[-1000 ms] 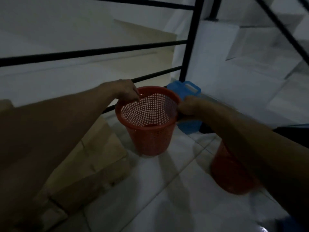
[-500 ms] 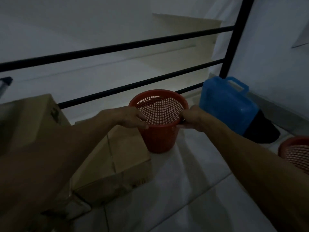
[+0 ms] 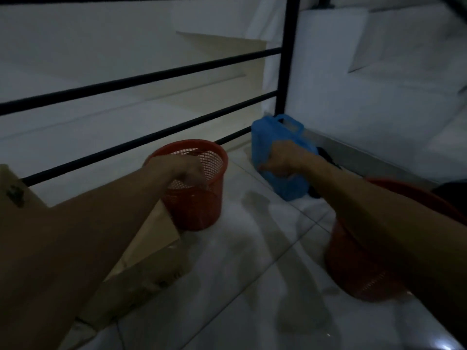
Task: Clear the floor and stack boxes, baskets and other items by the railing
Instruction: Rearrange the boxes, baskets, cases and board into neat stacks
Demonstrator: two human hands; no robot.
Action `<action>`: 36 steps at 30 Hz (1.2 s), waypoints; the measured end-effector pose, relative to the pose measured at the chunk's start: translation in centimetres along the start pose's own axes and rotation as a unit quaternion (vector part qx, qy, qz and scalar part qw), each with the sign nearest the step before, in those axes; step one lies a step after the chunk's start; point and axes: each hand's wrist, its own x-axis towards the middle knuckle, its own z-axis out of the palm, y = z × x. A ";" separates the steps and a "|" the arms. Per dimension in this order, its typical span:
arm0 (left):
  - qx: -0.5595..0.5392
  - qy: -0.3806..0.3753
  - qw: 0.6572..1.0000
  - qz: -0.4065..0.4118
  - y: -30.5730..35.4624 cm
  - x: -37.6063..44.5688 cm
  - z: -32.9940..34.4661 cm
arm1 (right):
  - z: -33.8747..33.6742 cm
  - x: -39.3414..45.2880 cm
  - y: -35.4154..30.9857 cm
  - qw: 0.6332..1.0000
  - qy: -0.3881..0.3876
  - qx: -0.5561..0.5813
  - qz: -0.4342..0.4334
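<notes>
The right hand (image 3: 283, 157) has left the rim of the red mesh basket (image 3: 199, 188), where it sat half a second ago, and now reaches across to the blue plastic case (image 3: 278, 145) in the corner; its fingers curl against the case's near face, though the dim light does not show plainly whether that grip has closed on an edge or only presses there. The left hand (image 3: 177, 170) remains at the near rim of the basket, fingers curled over it in a closed grip on the rim. The basket stands upright on the white tiled floor (image 3: 252, 274), just beside the black railing (image 3: 141, 79) and touching or nearly touching the cardboard box (image 3: 151, 253) on its left, so it looks placed, and the work appears to be moving on to the case. That case leans by the railing post with its handle upward, and something dark lies behind and under its far end; what it is cannot be told. A second red basket (image 3: 353, 269) sits under the right forearm, away from the railing and likely not yet put away. It crowds the path between the case and the person, and the first basket and box already fill the stretch of railing to the left.
</notes>
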 end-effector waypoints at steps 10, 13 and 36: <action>-0.013 0.282 0.955 0.087 2.1 1.2 3.3 | -2.8 -9.0 9.9 0.956 -0.042 -0.220 0.191; -0.116 0.253 0.949 0.148 6.2 0.3 3.7 | -2.9 -9.3 11.2 0.967 -0.072 -0.088 0.226; -0.534 -0.021 0.839 0.101 17.7 -1.6 2.4 | -5.4 -13.6 17.1 0.949 0.120 0.003 0.291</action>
